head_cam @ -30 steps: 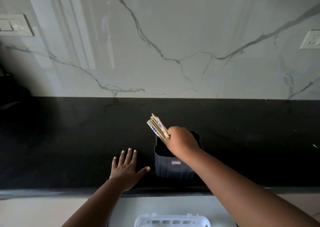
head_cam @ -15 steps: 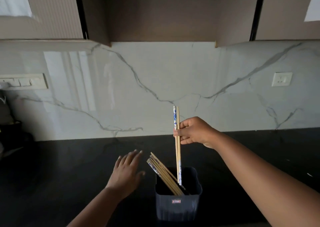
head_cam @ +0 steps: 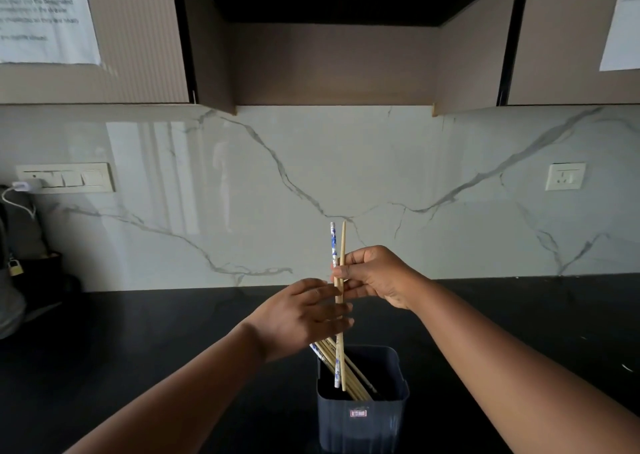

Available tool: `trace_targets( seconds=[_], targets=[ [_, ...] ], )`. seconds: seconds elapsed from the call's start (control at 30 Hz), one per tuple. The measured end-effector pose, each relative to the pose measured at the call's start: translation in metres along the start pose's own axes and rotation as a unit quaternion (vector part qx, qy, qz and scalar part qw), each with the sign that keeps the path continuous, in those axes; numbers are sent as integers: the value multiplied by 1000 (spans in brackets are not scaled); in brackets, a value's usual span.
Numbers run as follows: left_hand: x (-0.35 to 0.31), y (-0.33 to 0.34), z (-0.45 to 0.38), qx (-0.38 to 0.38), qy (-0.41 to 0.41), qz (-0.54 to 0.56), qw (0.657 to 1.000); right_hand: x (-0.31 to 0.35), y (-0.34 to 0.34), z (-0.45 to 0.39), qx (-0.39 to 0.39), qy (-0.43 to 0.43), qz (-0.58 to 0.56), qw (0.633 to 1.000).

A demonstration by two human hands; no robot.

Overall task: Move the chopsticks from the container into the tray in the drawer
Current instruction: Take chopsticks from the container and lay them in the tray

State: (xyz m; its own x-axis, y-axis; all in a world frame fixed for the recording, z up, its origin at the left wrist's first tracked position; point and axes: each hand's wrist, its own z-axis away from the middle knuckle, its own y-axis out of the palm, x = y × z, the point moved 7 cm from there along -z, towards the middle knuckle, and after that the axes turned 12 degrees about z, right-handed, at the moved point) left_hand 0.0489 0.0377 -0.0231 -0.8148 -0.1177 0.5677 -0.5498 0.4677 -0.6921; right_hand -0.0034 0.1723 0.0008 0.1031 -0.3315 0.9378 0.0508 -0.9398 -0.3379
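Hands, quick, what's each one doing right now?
Right hand: pinching two upright chopsticks.
Left hand: fingers straight, reaching across those chopsticks; whether it grips them cannot be told.

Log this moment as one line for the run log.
right hand: pinches two chopsticks upright over container | left hand: open, fingers at them | rest of bundle: in container | tray: unseen

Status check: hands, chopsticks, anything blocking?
Right hand pinches two chopsticks upright over container. Left hand open, fingers against them. Rest of bundle in container. Nothing blocking.
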Motion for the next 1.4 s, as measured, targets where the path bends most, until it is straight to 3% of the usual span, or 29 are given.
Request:
trace_targets(
  seconds=[0.13,0.2,0.23,0.27,0.33,0.37,0.4,0.6,0.73,0.9,1.0,1.2,1.4],
  targets=[
    [4,-12,-4,-67,-25,53,996,-6,3,-3,-14,2,-18,1000],
    [20,-19,-4,-123,-127,142,974,-8,2,-4,-24,5,-20,999],
    [34,-21,-2,-148,-224,209,940,-9,1,-4,-27,6,-17,999],
    [50,-18,3,-165,-342,290,878,-10,1,-4,-27,5,-16,999],
    [72,-1,18,-181,-534,433,703,-12,1,-4,-25,8,-18,1000],
    [77,6,23,-179,-582,474,635,-12,2,-4,-25,9,-18,1000],
    [81,12,25,-170,-607,500,594,-13,3,-4,-24,9,-17,1000],
    [73,25,25,-162,-626,576,500,-11,11,-5,-39,3,-10,999],
    [68,29,23,-175,-628,591,474,-12,13,-6,-64,-3,-37,997],
    [65,34,21,-135,-634,602,465,-16,14,-5,-71,-4,-59,996],
    [63,36,19,-114,-623,611,475,-22,16,-4,-66,7,-81,994],
    [56,41,16,-86,-603,583,538,-31,16,-1,-88,29,-84,992],
    [54,41,19,-109,-624,581,511,-33,15,3,-155,31,-50,986]
  ],
)
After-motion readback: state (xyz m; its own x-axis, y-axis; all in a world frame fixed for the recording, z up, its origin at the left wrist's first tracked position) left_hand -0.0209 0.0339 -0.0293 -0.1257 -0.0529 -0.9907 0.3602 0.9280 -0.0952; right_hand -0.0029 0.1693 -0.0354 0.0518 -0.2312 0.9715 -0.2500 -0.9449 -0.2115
